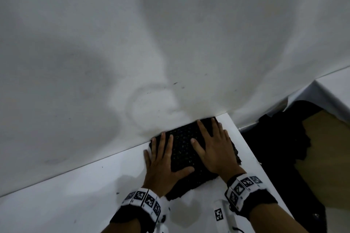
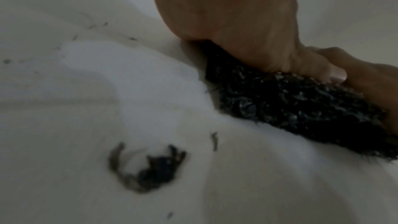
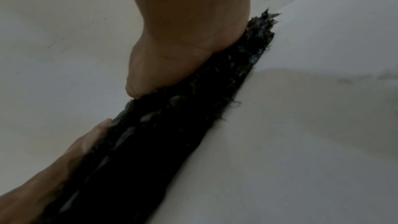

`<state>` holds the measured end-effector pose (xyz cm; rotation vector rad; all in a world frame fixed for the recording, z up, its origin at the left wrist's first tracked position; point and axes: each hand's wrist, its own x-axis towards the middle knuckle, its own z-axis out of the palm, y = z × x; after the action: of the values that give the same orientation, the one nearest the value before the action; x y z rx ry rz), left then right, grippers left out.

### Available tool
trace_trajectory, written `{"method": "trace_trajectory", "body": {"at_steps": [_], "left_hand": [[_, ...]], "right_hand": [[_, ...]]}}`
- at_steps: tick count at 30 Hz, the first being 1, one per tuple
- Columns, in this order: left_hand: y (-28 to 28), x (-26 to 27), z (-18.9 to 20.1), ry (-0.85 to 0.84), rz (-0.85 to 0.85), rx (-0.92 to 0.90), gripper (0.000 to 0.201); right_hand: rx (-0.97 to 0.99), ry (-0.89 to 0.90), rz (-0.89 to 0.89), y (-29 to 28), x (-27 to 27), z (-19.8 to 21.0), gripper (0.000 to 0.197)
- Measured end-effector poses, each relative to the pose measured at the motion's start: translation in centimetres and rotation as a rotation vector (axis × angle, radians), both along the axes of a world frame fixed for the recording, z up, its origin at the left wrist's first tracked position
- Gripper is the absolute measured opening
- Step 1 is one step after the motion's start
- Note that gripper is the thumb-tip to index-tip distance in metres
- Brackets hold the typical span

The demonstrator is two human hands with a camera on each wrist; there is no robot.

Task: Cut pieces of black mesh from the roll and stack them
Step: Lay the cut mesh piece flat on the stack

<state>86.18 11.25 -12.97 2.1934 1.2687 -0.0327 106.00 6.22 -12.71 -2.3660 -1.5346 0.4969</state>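
Currently the mesh stack [image 1: 186, 149], low centre of frame, is being pressed flat under both open-fingered grips, left hand [image 1: 162, 164] and right hand [image 1: 214, 149].

White wall [image 1: 132, 34], matte and unevenly lit — soft grey shadows cross it, with a faint ring-shaped smudge [image 1: 149, 108] low down and a few dark specks. White desk [image 1: 66, 204] set flush against the wall; its right edge runs diagonally toward the near corner. Beyond that edge, brown floor [image 1: 329, 157] partly covered by dark material [image 1: 274, 138]. A second white surface [image 1: 335, 91] at far right. Light dim and diffuse.
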Motion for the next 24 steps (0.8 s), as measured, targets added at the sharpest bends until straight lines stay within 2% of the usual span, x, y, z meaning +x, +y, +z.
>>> {"method": "trace_trajectory", "body": {"at_steps": [8,11,14,24], "left_hand": [[-0.1,0.2,0.7,0.052,-0.017,-0.027,0.121],[-0.6,-0.3,1.2,0.068,-0.074,-0.009,0.137],[-0.7,-0.6,1.3,0.095,-0.08,0.029,0.153],[-0.8,-0.4,1.2,0.085,-0.023,0.022,0.148]], "right_hand": [[-0.008,-0.025,-0.012,0.2,-0.1,-0.1,0.08],[0.037,0.036,-0.057,0.0,0.1,-0.2,0.094],[0.054,0.03,-0.061,-0.1,0.0,-0.3,0.096],[-0.085,-0.042,-0.007,0.5,0.1,0.3,0.106]]}}
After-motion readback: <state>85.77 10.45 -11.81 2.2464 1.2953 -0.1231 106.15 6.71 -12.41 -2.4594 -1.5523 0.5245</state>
